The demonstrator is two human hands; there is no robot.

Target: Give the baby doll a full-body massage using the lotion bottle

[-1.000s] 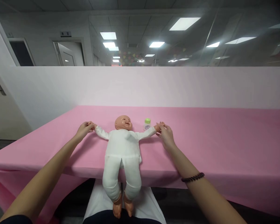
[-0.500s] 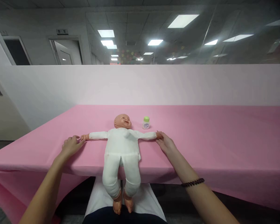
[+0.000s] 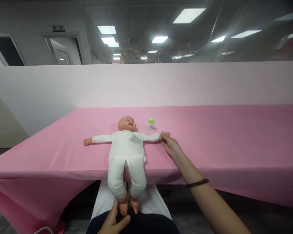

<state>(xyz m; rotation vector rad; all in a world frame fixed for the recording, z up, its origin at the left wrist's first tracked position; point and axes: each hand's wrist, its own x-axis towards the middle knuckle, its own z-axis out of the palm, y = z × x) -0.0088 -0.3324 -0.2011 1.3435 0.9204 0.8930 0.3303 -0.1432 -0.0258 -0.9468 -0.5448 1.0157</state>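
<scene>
A baby doll [image 3: 127,149] in a white suit lies on its back on the pink table [image 3: 222,139], arms spread, legs hanging over the front edge. My right hand [image 3: 169,144] rests on the table at the doll's right-side hand, fingers stretched and touching it. My left hand [image 3: 114,221] is low by my lap, fingers curled around the doll's foot. A small bottle with a green cap [image 3: 150,124] stands just behind the doll's arm.
A white partition wall [image 3: 146,84] runs behind the table. The pink cloth hangs over the front edge. White cloth [image 3: 151,201] lies on my lap under the doll's feet. Doors and ceiling lights show beyond the partition.
My left hand let go of the doll's left-side hand and dropped to its feet. The doll's arms were lowered flat onto the table. My right hand stayed at the other hand.
</scene>
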